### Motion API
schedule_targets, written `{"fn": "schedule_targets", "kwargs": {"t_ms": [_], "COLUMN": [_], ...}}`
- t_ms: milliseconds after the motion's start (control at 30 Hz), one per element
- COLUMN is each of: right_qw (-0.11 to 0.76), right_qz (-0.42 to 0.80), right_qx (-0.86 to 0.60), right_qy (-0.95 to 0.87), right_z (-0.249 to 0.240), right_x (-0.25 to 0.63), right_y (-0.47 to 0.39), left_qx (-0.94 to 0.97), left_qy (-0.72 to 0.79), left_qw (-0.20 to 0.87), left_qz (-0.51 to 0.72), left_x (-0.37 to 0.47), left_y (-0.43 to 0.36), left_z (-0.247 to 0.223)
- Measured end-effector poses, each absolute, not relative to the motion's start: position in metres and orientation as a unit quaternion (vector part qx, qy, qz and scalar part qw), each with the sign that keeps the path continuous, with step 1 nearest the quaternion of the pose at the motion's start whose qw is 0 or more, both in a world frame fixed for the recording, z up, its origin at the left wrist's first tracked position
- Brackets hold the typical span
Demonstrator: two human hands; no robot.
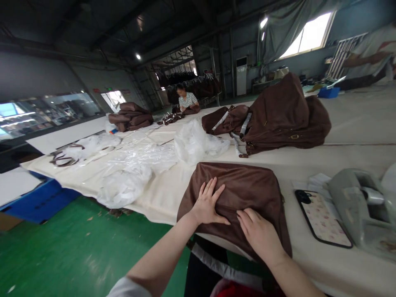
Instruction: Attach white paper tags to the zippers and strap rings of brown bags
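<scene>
The left hand [206, 207], fingers spread open, pressed the brown bag [244, 185]; the right hand's [259, 233] fingers curled loosely on it.

The grey dispenser [355, 206] at four o'clock runs off the right edge; the person [371, 60] at two o'clock is blurred and cropped.
</scene>
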State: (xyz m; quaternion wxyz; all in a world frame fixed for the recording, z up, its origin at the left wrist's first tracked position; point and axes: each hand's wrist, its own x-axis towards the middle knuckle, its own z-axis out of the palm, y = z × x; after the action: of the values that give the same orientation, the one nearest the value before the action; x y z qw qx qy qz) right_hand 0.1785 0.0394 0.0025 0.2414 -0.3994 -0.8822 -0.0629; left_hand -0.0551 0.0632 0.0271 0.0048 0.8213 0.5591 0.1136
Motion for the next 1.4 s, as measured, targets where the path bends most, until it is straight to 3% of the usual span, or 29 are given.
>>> {"fn": "schedule_targets", "kwargs": {"t_ms": [300, 800, 900, 1000, 1100, 1200, 1400], "right_qw": [0.093, -0.022, 0.007, 0.126, 0.238, 0.266, 0.253], "right_qz": [-0.178, -0.125, -0.102, -0.096, -0.084, -0.027, 0.192], "right_qx": [-0.317, -0.255, -0.267, -0.341, -0.466, -0.587, -0.686], "right_qy": [-0.927, -0.959, -0.958, -0.927, -0.848, -0.764, -0.654], "right_z": [0.019, 0.04, 0.04, 0.036, 0.022, 0.002, -0.018], "right_x": [0.164, 0.186, 0.196, 0.225, 0.261, 0.285, 0.291], "right_y": [0.052, 0.071, 0.068, 0.051, 0.026, 0.01, 0.02], "left_qx": [0.826, 0.831, 0.824, 0.774, 0.579, 0.414, 0.418], "left_qy": [0.543, 0.541, 0.547, 0.59, 0.721, 0.776, 0.775], "left_qw": [-0.003, 0.042, 0.061, 0.065, 0.074, 0.185, 0.286], "left_qz": [0.151, 0.12, 0.136, 0.223, 0.372, 0.439, 0.377], "left_x": [-0.058, -0.068, -0.078, -0.103, -0.138, -0.165, -0.171], "left_y": [0.061, 0.064, 0.052, 0.029, 0.004, -0.008, -0.003], "left_z": [0.021, 0.022, 0.024, 0.025, 0.017, 0.007, 0.015]}}
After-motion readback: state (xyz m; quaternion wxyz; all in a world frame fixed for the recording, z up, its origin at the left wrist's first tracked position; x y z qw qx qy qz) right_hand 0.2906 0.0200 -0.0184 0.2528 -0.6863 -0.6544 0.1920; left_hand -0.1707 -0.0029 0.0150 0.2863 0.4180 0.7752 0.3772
